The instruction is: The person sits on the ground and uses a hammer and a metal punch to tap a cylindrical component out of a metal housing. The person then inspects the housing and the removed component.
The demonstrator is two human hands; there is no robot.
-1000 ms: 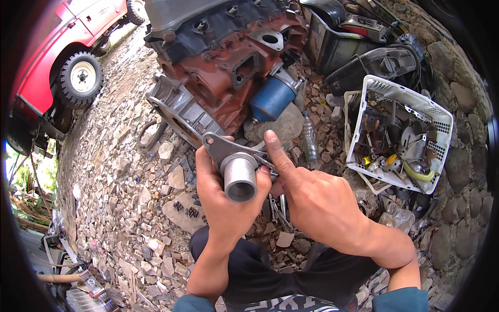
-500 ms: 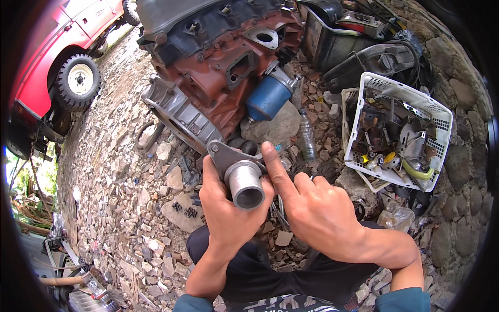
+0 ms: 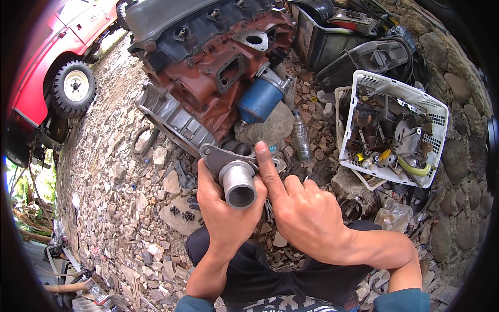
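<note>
My left hand (image 3: pixel 226 216) is wrapped round a steel flanged part (image 3: pixel 238 184) with a short hollow tube pointing toward me and a dark triangular plate with bolt holes. Beside it, my right hand (image 3: pixel 306 218) has its index finger stretched up, touching or very near the plate's right edge; its other fingers are curled, and what they hold, if anything, is hidden. Beyond both hands stands a rusty red-brown engine block (image 3: pixel 208 78) with a grey cast housing (image 3: pixel 171 117) and a blue cylindrical filter (image 3: pixel 257 101).
A white plastic crate (image 3: pixel 436 140) of metal parts and a plastic bottle (image 3: pixel 301 135) lie right of the engine, below black pans (image 3: pixel 353 67). A stone wall (image 3: pixel 457 208) borders the right. A red vehicle (image 3: pixel 47 67) stands upper left. Gravel ground (image 3: pixel 119 208) surrounds my legs.
The view has shifted, so the engine and crate sit slightly further up-left. The held part and my right index fingertip are a little lower in the picture than a second ago; the grip looks unchanged.
</note>
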